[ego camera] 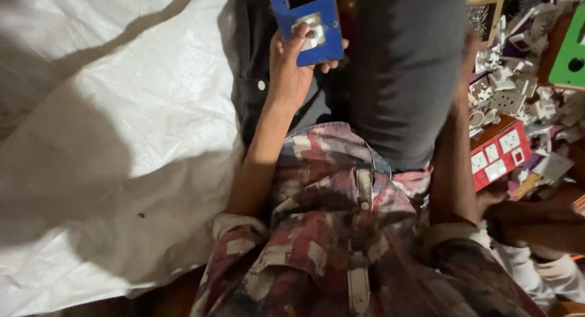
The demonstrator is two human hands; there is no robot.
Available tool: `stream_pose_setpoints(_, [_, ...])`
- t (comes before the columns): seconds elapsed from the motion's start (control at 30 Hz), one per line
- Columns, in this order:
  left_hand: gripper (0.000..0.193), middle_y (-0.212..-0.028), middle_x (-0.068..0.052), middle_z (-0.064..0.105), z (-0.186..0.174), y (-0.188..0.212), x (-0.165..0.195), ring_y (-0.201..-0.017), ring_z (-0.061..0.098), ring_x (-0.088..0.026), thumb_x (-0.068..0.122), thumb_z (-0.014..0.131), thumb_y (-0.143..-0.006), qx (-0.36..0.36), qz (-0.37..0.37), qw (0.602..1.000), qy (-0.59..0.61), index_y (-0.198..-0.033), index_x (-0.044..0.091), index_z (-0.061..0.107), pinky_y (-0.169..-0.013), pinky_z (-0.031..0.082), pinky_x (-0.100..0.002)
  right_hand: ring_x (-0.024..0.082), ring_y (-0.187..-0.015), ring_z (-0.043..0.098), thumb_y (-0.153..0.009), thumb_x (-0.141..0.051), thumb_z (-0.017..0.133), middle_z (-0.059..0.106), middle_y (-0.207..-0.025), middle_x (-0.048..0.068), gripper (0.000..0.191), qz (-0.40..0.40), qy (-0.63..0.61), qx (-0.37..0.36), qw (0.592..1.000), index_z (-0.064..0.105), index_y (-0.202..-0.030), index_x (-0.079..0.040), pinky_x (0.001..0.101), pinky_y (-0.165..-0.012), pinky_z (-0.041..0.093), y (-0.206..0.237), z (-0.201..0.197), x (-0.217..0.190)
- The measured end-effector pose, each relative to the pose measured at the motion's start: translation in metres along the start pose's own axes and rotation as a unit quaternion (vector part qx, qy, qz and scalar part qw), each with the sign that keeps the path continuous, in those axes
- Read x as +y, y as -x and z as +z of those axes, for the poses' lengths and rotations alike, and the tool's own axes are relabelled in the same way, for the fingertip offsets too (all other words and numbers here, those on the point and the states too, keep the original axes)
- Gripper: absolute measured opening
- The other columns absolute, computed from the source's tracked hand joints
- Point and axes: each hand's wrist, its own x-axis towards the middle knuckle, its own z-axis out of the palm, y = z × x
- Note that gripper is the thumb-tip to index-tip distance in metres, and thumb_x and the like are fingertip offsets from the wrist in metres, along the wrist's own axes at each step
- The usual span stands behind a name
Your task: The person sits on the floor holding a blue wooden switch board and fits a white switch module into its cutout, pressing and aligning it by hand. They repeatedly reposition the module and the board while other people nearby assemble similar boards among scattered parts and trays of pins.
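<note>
From the head camera I look straight down, and the largest thing is a white woven sheet spread over the floor from nine o'clock to seven o'clock, rumpled and crossed by shadow. At centre and six o'clock is my own plaid shirt, with a raised knee in grey trousers at twelve o'clock, a seated pose that brings the work near the lap. From one to three o'clock lies a heap of white plastic switch parts, just beside it a red switch plate fitted with white sockets, and a green plate at the edge. My left hand is closed around the lower edge of a blue switch plate at twelve o'clock, thumb pressed on its small metal fitting, seemingly to steady it. My right hand reaches toward the heap, mostly hidden behind the knee, so I cannot tell its grip.
</note>
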Motion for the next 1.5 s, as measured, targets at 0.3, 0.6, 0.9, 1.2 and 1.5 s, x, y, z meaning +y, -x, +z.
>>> stream_pose_setpoints(0.3, [0.028, -0.110, -0.009, 0.069, -0.008, 0.002, -0.023, -0.099, 0.065, -0.014, 0.024, 0.073, -0.107, 0.055, 0.052, 0.993, -0.089, -0.119, -0.001, 0.067, -0.089, 0.055, -0.032, 0.009, -0.073, 0.049, -0.117, -0.027, 0.066, 0.060, -0.089, 0.001, 0.024, -0.056, 0.196, -0.193, 0.960, 0.064, -0.103, -0.008, 0.0259, -0.062, 0.034, -0.012, 0.013, 0.002])
stream_pose_setpoints(0.6, [0.030, -0.099, -0.007, 0.073, -0.007, 0.005, -0.024, -0.082, 0.072, -0.014, 0.027, 0.073, -0.101, 0.083, 0.023, 0.995, -0.048, -0.114, 0.002, 0.067, -0.069, 0.062, -0.033, 0.011, -0.075, 0.051, -0.115, -0.028, 0.065, 0.060, -0.090, 0.003, 0.023, -0.095, 0.243, -0.283, 0.923, 0.064, -0.104, -0.007, 0.0276, -0.065, 0.036, -0.002, 0.051, -0.020])
stream_pose_setpoints(0.9, [0.033, -0.107, -0.005, 0.072, -0.006, 0.004, -0.030, -0.096, 0.068, -0.012, 0.031, 0.074, -0.104, 0.086, 0.040, 0.993, -0.075, -0.119, 0.002, 0.067, -0.086, 0.056, -0.030, 0.014, -0.078, 0.052, -0.112, -0.028, 0.065, 0.059, -0.091, 0.004, 0.023, -0.097, 0.260, -0.284, 0.918, 0.064, -0.104, -0.007, 0.0293, -0.067, 0.038, 0.011, 0.045, -0.019])
stream_pose_setpoints(1.2, [0.029, -0.114, -0.005, 0.069, -0.011, 0.001, -0.038, -0.105, 0.066, -0.014, 0.022, 0.075, -0.101, 0.148, 0.017, 0.988, 0.031, -0.122, 0.003, 0.065, -0.093, 0.055, -0.034, 0.016, -0.080, 0.053, -0.110, -0.029, 0.064, 0.058, -0.092, 0.006, 0.024, -0.113, 0.268, -0.266, 0.919, 0.064, -0.104, -0.006, 0.0310, -0.069, 0.040, 0.016, 0.045, -0.015])
stream_pose_setpoints(1.5, [0.029, -0.124, -0.004, 0.070, -0.017, -0.002, -0.051, -0.115, 0.065, -0.011, 0.012, 0.064, -0.108, 0.094, 0.074, 0.991, -0.066, -0.134, 0.000, 0.059, -0.105, 0.052, -0.030, 0.018, -0.083, 0.054, -0.107, -0.030, 0.064, 0.057, -0.093, 0.007, 0.024, -0.128, 0.286, -0.259, 0.914, 0.063, -0.105, -0.006, 0.0327, -0.071, 0.042, 0.017, 0.045, -0.020])
